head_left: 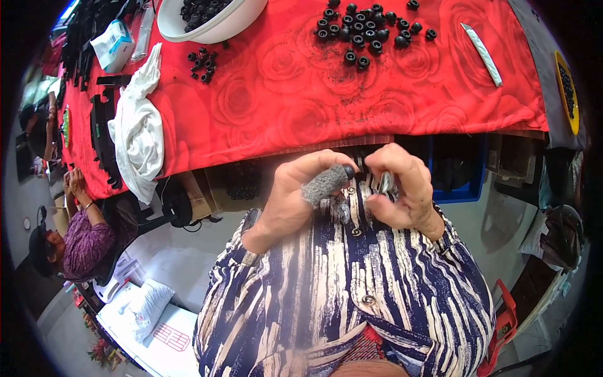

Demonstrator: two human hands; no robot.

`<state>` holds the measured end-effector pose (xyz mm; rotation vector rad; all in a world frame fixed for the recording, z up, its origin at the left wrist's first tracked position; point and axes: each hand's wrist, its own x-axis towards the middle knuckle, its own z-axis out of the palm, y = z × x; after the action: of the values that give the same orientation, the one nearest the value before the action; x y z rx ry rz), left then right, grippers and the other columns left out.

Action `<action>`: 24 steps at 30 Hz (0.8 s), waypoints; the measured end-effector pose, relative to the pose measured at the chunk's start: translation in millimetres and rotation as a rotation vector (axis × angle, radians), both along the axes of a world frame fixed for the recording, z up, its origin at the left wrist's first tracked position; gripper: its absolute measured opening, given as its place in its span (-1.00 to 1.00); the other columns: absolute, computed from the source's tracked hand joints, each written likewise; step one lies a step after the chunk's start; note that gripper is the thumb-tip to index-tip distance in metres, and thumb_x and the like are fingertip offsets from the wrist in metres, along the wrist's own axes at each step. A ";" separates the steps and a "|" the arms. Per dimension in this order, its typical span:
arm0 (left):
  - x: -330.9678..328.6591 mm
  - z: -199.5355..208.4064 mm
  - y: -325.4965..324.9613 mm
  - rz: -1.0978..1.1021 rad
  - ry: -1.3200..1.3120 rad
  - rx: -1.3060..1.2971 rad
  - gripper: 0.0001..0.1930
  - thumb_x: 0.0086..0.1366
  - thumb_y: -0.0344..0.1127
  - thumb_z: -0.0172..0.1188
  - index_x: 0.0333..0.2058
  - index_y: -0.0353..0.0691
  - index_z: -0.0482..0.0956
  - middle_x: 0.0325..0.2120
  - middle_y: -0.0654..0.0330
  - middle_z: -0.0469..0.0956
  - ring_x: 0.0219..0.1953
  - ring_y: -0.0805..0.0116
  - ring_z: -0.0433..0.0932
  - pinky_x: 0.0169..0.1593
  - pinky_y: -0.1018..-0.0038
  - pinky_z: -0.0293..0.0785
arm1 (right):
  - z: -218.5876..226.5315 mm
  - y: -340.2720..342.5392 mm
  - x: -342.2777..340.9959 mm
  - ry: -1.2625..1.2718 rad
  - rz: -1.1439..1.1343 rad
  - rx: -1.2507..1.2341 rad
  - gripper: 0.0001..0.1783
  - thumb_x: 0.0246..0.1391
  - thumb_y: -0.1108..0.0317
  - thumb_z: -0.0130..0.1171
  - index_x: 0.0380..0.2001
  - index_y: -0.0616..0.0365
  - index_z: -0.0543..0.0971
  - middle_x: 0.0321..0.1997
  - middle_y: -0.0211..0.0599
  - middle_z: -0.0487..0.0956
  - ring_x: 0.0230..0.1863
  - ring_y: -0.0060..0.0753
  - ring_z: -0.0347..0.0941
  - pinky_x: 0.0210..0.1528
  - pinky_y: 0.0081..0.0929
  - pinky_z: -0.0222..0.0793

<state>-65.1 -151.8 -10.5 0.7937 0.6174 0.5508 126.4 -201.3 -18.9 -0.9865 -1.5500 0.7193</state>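
Note:
In front of my chest, my left hand (286, 198) pinches a small round black part (349, 170). A fuzzy grey sleeve (323, 186) covers one of its fingers. Close by on the right, my right hand (407, 188) curls round a small shiny metal tool (386, 183), whose kind is mostly hidden by the fingers. The tool and the black part are a short way apart. Beyond my hands, a loose group of similar black round parts (360, 28), several with open hollows, lies on the red flowered tablecloth (276, 107).
A white bowl (245, 22) of black parts stands at the far edge, a smaller pile (203, 65) beside it. A white cloth (138, 135) hangs over the left edge. A white-wrapped stick (482, 55) lies right. Another person (88, 245) sits at left. A blue bin (461, 179) stands under the table.

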 end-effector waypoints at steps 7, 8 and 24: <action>2.8 4.1 -2.4 -0.016 0.064 0.065 -0.80 0.26 -0.48 0.10 -0.14 -0.36 0.50 -0.25 0.31 0.48 -0.26 0.63 0.42 -0.18 0.68 0.35 | 2.3 -1.0 4.0 -0.065 0.001 -0.196 -0.75 -0.03 0.53 0.06 -0.21 0.34 0.44 -0.45 -0.12 0.44 -0.49 -0.15 0.42 -0.44 -0.36 0.32; 2.9 4.0 -2.4 -0.011 0.083 0.091 -0.80 0.26 -0.49 0.10 -0.14 -0.36 0.50 -0.27 0.31 0.46 -0.24 0.63 0.41 -0.16 0.68 0.34 | 2.4 -0.9 3.0 -0.085 -0.013 -0.231 -0.77 0.00 0.55 0.03 -0.21 0.33 0.44 -0.46 -0.12 0.43 -0.49 -0.14 0.42 -0.44 -0.35 0.32; 2.4 1.6 -2.5 -0.013 0.120 0.110 -0.79 0.26 -0.48 0.07 -0.12 -0.37 0.47 -0.26 0.30 0.42 -0.18 0.58 0.39 -0.08 0.64 0.30 | -6.1 0.5 0.3 -0.079 -0.022 -0.242 -0.79 0.11 0.39 0.07 -0.25 0.33 0.48 -0.47 -0.21 0.43 -0.50 -0.33 0.33 -0.45 -0.49 0.24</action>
<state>-62.7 -154.3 -8.9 0.9392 0.6957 0.5312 126.8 -200.9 -25.0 -1.2211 -1.5417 0.8764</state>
